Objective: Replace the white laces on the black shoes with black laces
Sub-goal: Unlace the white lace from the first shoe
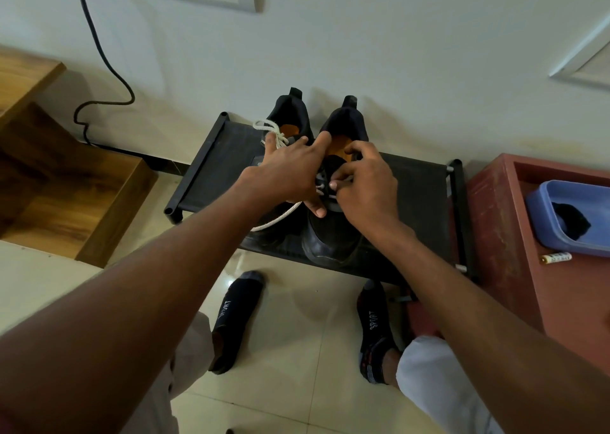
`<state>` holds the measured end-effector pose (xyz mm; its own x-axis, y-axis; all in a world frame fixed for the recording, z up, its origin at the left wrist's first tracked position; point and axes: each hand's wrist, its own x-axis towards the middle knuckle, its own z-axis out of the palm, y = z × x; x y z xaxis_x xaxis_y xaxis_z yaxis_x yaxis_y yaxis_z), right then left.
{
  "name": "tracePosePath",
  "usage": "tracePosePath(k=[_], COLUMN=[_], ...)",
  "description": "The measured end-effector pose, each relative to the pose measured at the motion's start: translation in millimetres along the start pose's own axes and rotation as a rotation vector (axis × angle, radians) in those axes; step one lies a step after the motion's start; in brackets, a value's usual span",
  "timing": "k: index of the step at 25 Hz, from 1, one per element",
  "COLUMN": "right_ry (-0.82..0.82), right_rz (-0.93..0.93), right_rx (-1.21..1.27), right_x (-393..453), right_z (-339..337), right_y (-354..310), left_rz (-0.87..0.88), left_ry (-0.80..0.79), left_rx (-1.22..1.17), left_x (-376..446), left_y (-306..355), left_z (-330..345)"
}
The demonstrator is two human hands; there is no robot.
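Black shoes [330,235] sit paired on rack [416,196], centre frame. Left hand [290,169] lies splayed flat, steadying them. Right hand [366,186] at 3 o'clock pinches white lace [280,215] at the eyelets, likely unthreading.

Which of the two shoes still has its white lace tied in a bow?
The left shoe: a white bow sits at its opening. The right shoe, under both hands, shows only loosened lace.

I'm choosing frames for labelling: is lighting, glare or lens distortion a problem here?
Head view: dim and even, so the black shoes lose detail against the dark rack; slight glare on the floor tiles; wide-angle stretch of both forearms; hands and white lace stay sharp.
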<state>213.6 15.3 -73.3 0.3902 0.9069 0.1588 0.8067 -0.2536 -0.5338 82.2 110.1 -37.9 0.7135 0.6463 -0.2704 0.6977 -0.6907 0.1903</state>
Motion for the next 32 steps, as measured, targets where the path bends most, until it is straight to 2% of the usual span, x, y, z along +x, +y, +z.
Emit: tracePosePath(k=[5,11,20,32], right_ry=[0.139,0.203,0.108,0.111], right_rz=[0.106,0.153,0.069,0.122], right_rx=[0.066,0.051,-0.001,0.002], right_x=[-2,-2,2,9], right_z=[14,19,13,14], right_y=[-7,-11,-6,-4], left_rz=[0.007,0.027,0.003,0.034], left_ry=[0.014,0.014,0.068,0.066], left_rx=[-0.007,-0.009,-0.292,-0.345], left_x=[2,0,7,5], left_y=[-3,3,-14,-6], left_z=[3,0,-1,-6])
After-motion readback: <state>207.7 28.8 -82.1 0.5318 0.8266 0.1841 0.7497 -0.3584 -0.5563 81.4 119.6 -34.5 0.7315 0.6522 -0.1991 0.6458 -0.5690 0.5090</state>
